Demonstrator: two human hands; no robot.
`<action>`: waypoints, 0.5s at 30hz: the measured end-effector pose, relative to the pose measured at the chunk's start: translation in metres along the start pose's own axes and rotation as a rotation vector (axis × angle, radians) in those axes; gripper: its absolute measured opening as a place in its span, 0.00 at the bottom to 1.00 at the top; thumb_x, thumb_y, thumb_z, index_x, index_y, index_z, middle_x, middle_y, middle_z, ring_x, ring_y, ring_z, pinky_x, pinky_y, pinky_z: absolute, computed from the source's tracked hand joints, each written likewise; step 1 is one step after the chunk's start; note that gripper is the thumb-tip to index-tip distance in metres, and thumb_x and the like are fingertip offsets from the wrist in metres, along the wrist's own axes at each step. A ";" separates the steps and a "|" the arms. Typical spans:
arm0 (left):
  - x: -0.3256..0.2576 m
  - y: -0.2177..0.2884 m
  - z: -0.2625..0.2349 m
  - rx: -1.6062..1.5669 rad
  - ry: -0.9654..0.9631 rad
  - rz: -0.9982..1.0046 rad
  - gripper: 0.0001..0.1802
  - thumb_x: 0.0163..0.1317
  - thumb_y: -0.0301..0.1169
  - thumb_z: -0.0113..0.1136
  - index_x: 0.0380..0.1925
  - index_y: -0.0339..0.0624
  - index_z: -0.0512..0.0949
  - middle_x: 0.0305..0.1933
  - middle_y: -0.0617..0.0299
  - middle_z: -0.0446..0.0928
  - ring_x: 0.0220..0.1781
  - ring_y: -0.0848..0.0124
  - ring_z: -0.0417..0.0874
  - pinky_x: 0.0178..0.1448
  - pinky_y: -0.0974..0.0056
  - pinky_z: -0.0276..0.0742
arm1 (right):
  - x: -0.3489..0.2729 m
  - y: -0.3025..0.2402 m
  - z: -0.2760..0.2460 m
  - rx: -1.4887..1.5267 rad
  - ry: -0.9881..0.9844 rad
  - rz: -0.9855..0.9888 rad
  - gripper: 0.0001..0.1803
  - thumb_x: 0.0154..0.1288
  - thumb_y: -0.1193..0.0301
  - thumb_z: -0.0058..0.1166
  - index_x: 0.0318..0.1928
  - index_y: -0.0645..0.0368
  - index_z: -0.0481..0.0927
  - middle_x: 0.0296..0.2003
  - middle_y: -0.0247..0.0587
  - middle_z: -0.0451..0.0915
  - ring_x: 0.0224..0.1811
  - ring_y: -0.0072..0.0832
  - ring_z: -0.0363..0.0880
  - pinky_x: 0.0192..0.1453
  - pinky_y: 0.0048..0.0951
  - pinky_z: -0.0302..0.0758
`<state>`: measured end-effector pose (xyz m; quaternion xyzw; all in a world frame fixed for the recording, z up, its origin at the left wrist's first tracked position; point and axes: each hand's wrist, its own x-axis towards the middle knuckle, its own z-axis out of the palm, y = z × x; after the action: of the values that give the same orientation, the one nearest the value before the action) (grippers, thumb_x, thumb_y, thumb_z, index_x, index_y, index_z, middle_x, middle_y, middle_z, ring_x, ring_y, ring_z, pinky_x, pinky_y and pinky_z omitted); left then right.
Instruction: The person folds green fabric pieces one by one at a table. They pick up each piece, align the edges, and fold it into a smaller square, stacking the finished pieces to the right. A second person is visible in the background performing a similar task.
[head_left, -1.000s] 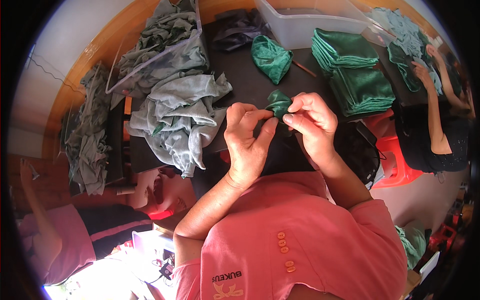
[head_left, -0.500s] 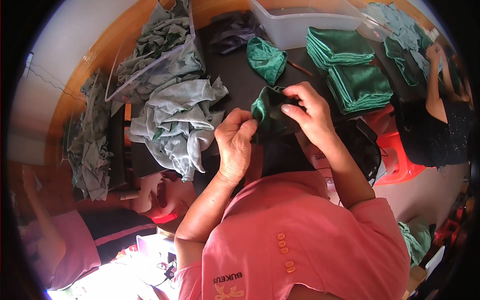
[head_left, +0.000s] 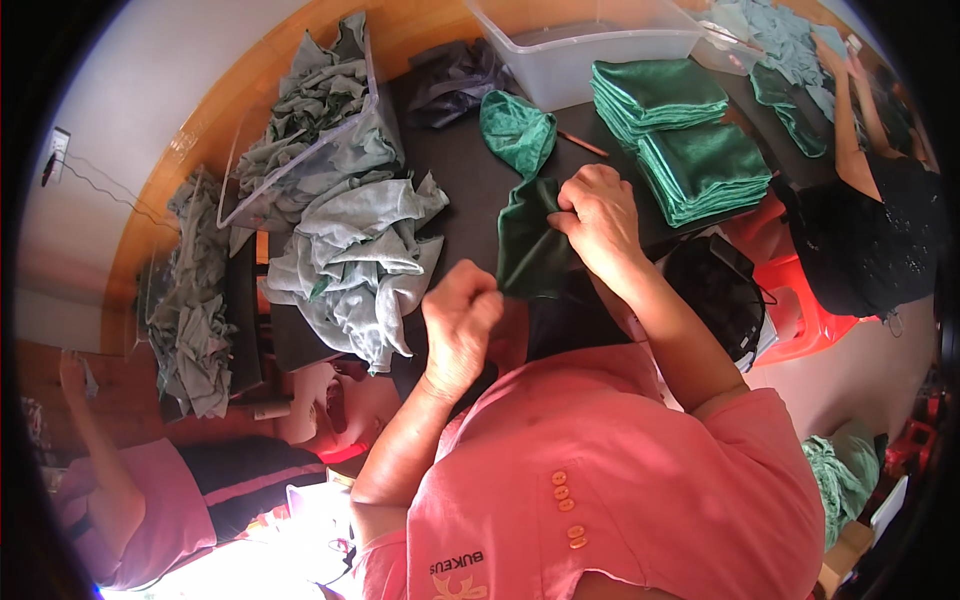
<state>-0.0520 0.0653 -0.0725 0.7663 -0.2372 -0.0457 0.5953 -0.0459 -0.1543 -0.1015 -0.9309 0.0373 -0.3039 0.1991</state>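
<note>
A dark green velvet piece [head_left: 528, 245] hangs spread out over the near edge of the dark table. My right hand [head_left: 602, 218] pinches its upper right side between thumb and bent fingers. Close to the piece's lower left corner, my left hand [head_left: 458, 325] is curled closed; what it grips, if anything, is hidden. Just beyond the piece lies a crumpled brighter green velvet item [head_left: 518, 132], with a thin reddish-brown stick [head_left: 583, 145] beside it. To the right are two neat stacks of flat green velvet pieces, one farther [head_left: 660, 90] and one nearer [head_left: 705, 170].
Grey-green cloths lie in a heap [head_left: 350, 260] at the left, before a clear bin [head_left: 372, 110] full of similar cloths. A translucent tub [head_left: 590, 65] and a dark plastic bag [head_left: 455, 85] stand at the back. Co-workers sit at right [head_left: 870, 240] and lower left [head_left: 130, 500].
The velvet piece was bunched between both hands and now hangs flatter from my right hand. My left hand has moved down and slightly left. The view has shifted a little.
</note>
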 end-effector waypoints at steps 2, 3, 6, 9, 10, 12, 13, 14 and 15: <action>-0.001 -0.002 0.000 0.251 -0.136 0.218 0.01 0.49 0.19 0.52 0.22 0.33 0.71 0.23 0.59 0.67 0.24 0.70 0.70 0.28 0.64 0.67 | 0.001 0.004 -0.001 0.220 0.015 0.029 0.12 0.48 0.73 0.68 0.28 0.58 0.74 0.33 0.34 0.74 0.40 0.33 0.73 0.43 0.35 0.68; -0.002 -0.003 0.003 0.314 -0.168 0.276 0.03 0.47 0.19 0.53 0.21 0.33 0.70 0.23 0.56 0.67 0.25 0.67 0.70 0.30 0.63 0.67 | 0.000 0.005 -0.003 0.428 0.038 0.086 0.12 0.49 0.75 0.67 0.26 0.59 0.73 0.31 0.34 0.73 0.36 0.30 0.73 0.39 0.32 0.68; 0.005 0.003 0.006 0.344 -0.019 0.348 0.01 0.53 0.22 0.56 0.26 0.35 0.75 0.24 0.59 0.71 0.28 0.69 0.73 0.33 0.65 0.69 | -0.002 0.013 -0.004 0.895 0.058 0.129 0.12 0.54 0.82 0.62 0.27 0.60 0.70 0.27 0.28 0.68 0.25 0.17 0.64 0.28 0.22 0.63; 0.021 0.015 0.004 0.074 0.210 -0.091 0.10 0.61 0.29 0.56 0.38 0.33 0.80 0.34 0.61 0.80 0.32 0.75 0.77 0.38 0.69 0.74 | -0.002 0.011 -0.010 1.165 -0.028 0.180 0.11 0.56 0.82 0.61 0.29 0.60 0.70 0.30 0.25 0.67 0.27 0.12 0.63 0.30 0.19 0.63; 0.035 0.018 0.005 -0.008 0.218 -0.132 0.11 0.61 0.29 0.57 0.39 0.32 0.81 0.35 0.60 0.81 0.33 0.75 0.78 0.38 0.69 0.75 | -0.001 0.008 -0.013 1.219 -0.041 0.172 0.10 0.57 0.82 0.61 0.30 0.60 0.71 0.31 0.24 0.67 0.28 0.11 0.62 0.30 0.18 0.63; 0.058 0.021 0.008 -0.190 0.135 -0.221 0.12 0.60 0.28 0.58 0.40 0.30 0.81 0.34 0.60 0.81 0.33 0.74 0.80 0.38 0.69 0.75 | 0.000 0.001 -0.020 1.252 -0.051 0.135 0.11 0.57 0.83 0.61 0.30 0.60 0.70 0.32 0.25 0.67 0.29 0.11 0.64 0.31 0.16 0.64; 0.068 0.021 0.010 -0.288 0.035 -0.268 0.12 0.59 0.28 0.58 0.39 0.30 0.81 0.33 0.60 0.81 0.32 0.74 0.80 0.37 0.69 0.75 | 0.001 0.001 -0.022 1.267 -0.052 0.122 0.11 0.56 0.83 0.61 0.31 0.60 0.70 0.32 0.26 0.67 0.29 0.11 0.64 0.32 0.16 0.65; 0.072 0.021 0.011 -0.386 -0.067 -0.313 0.12 0.59 0.27 0.58 0.38 0.29 0.81 0.33 0.60 0.81 0.32 0.74 0.80 0.37 0.69 0.76 | 0.002 0.003 -0.021 1.267 -0.047 0.097 0.11 0.56 0.83 0.61 0.31 0.61 0.71 0.32 0.27 0.68 0.29 0.11 0.65 0.32 0.16 0.66; 0.073 0.020 0.011 -0.424 -0.098 -0.330 0.11 0.59 0.27 0.58 0.38 0.29 0.81 0.33 0.60 0.81 0.32 0.74 0.81 0.36 0.69 0.75 | 0.003 0.006 -0.018 1.267 -0.041 0.071 0.10 0.56 0.84 0.61 0.31 0.61 0.72 0.33 0.27 0.69 0.29 0.12 0.67 0.32 0.17 0.67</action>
<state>0.0022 0.0213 -0.0417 0.6499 -0.1226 -0.2278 0.7147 -0.0532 -0.1668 -0.0893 -0.6364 -0.1228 -0.2424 0.7219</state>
